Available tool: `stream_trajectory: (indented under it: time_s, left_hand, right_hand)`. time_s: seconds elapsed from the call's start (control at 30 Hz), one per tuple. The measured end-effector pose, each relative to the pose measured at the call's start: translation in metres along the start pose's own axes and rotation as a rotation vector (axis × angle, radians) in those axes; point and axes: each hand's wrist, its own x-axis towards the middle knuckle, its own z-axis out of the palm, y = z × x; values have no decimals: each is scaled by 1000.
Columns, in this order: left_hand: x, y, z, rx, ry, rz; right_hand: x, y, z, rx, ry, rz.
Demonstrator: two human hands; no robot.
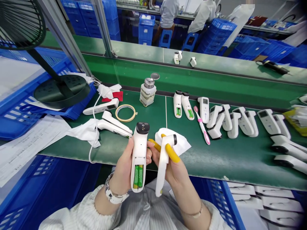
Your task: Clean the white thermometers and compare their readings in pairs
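Note:
My left hand point(123, 172) is closed around a white handheld infrared thermometer point(140, 145), held upright with its black sensor end on top. Its battery bay lies open and shows two green batteries point(138, 176). In my right hand point(174, 167), fingers wearing yellow finger cots grip a second white thermometer point(164, 159), seen from the side with its black-tipped head pointing right. The two thermometers are side by side, apart, just over the bench's front edge. Behind my right hand lies a white cloth point(184, 142), partly hidden.
On the green bench point(153, 116) stand a pump bottle point(148, 92), a tape roll point(125, 113), a pink-and-white toothbrush point(202, 127) and several more thermometers point(244, 121) to the right. A fan point(61, 91) and papers point(31, 140) occupy the left. A blue crate point(219, 195) sits below right.

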Motion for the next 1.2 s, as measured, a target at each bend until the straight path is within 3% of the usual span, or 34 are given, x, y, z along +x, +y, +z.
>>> stream_trajectory:
  time_s: [0.07,0.13,0.3,0.5,0.83,1.2]
  left_hand:
    - [0,1,0,-29,-17,-14]
    - [0,2,0,-23,-25,-26]
    - [1,1,-3,-9,-7,-31]
    - [2,-4,-3,-45,20,-43]
    - [6,1,7,-29,-14,-120]
    - [8,1,5,-45,14,-106]
  right_hand:
    - [1,-7,-2,-39,132,-53]
    - [0,-14,-2,-66,159,-84]
    - [-10,-28,-1,-25,67,-87]
    - [-12,-27,1,71,-83,90]
    - [-16,-19,11,-95,34,-25]
    - [-19,-19,17,-203,-164,-154]
